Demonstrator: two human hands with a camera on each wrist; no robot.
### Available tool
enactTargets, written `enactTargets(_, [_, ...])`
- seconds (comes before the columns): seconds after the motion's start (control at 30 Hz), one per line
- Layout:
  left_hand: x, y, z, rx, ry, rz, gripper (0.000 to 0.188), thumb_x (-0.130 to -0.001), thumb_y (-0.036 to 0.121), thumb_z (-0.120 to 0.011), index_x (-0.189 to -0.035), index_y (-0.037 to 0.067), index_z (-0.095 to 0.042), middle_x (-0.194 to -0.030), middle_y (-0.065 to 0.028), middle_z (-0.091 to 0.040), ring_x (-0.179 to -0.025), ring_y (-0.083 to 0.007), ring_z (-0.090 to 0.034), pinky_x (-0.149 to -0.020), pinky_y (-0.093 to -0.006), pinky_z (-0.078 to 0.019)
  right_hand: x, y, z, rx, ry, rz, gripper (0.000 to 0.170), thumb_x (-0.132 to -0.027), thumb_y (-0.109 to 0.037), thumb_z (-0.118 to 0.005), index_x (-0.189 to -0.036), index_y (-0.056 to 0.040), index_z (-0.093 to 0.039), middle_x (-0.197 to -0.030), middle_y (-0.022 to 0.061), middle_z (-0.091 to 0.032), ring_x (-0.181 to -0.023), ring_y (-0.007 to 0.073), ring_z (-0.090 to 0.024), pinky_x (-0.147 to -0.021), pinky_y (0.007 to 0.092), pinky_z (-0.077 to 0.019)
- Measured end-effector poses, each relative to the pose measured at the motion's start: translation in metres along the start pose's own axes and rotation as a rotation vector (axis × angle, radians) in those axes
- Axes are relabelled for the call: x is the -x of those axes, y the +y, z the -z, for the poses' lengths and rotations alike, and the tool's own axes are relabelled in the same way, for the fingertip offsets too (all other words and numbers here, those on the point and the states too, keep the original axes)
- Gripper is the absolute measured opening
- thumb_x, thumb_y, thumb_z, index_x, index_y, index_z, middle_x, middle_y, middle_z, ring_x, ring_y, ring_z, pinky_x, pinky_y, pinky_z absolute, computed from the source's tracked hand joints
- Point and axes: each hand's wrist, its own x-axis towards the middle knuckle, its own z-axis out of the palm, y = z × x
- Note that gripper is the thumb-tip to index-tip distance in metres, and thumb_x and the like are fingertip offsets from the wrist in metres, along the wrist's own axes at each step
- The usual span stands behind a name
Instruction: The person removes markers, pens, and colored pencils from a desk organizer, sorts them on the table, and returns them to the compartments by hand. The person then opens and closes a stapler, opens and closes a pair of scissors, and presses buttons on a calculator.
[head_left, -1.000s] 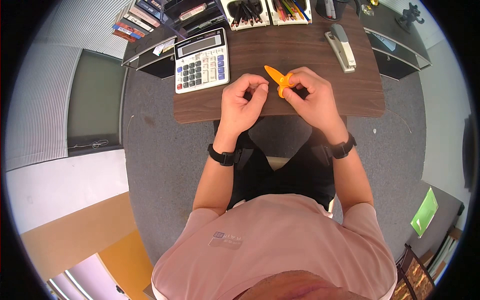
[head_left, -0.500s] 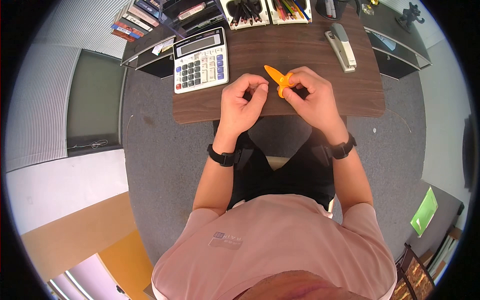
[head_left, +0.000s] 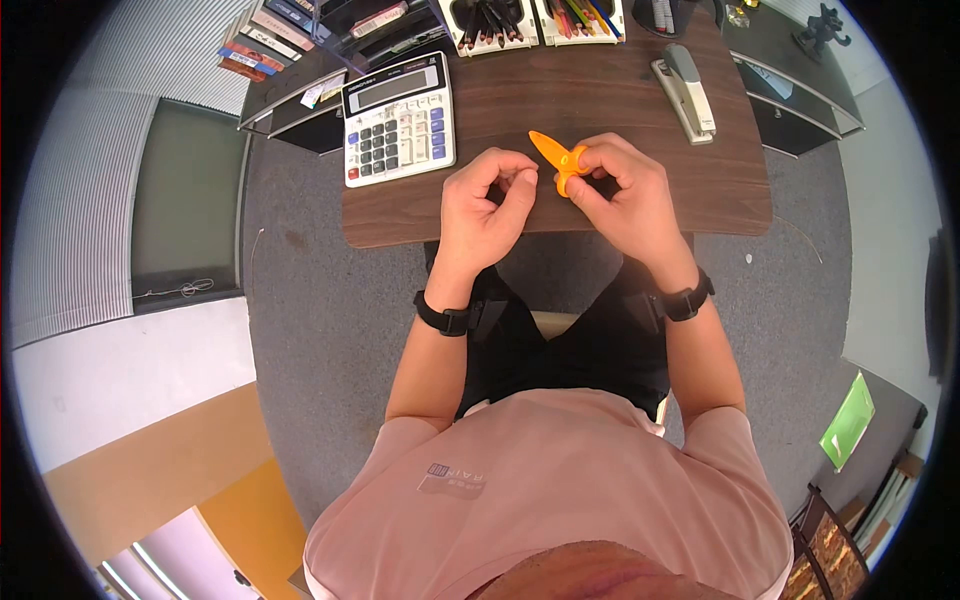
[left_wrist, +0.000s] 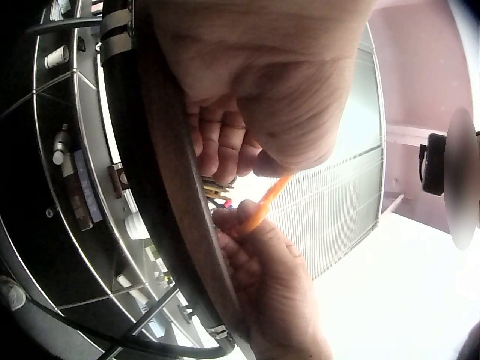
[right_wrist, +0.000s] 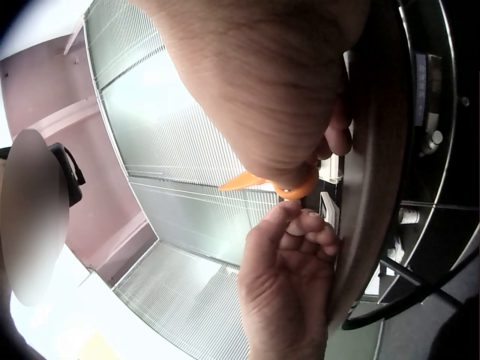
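Small orange scissors (head_left: 562, 160) are held by the handles between the right hand's (head_left: 632, 196) thumb and fingers, blades together and angled up and left above the desk's front edge. Just to their left is the left hand (head_left: 487, 208), its fingers curled and thumb tip against the index fingertip; no object shows between them. The right wrist view has the orange blades (right_wrist: 242, 181) below the right hand (right_wrist: 255, 97), with the left hand (right_wrist: 283, 277) close by. In the left wrist view, the left palm (left_wrist: 262, 90) hides part of the scissors.
A calculator (head_left: 399, 125) lies on the desk (head_left: 540, 90) at left, a stapler (head_left: 684, 96) at right. Pencil trays (head_left: 493, 44) and a black organizer (head_left: 388, 40) stand at the back. Books (head_left: 270, 36) are at the far left.
Both hands and the scissors keep nearly the same pose. The calculator and the desk's left edge sit slightly further left in the head view.
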Motion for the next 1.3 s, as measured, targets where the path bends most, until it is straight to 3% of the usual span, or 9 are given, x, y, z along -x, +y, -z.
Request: enactTargets(1.3, [-0.0014, 0.001, -0.0021, -0.035, 0.006, -0.034, 0.006, -0.108, 0.004, -0.078, -0.113, 0.001, -0.078, -0.096, 0.0001, -0.077, -0.084, -0.0066, -0.068, -0.079, -0.0257, -0.056, 0.0005, 0.0043, -0.0011, -0.037, 0.011, -0.014, 0.018, -0.097, -0.005, -0.087, -0.107, 0.0038, -0.074, -0.115, 0.0122, -0.081, -0.091, 0.0221, -0.081, -0.082, 0.0333, -0.0644])
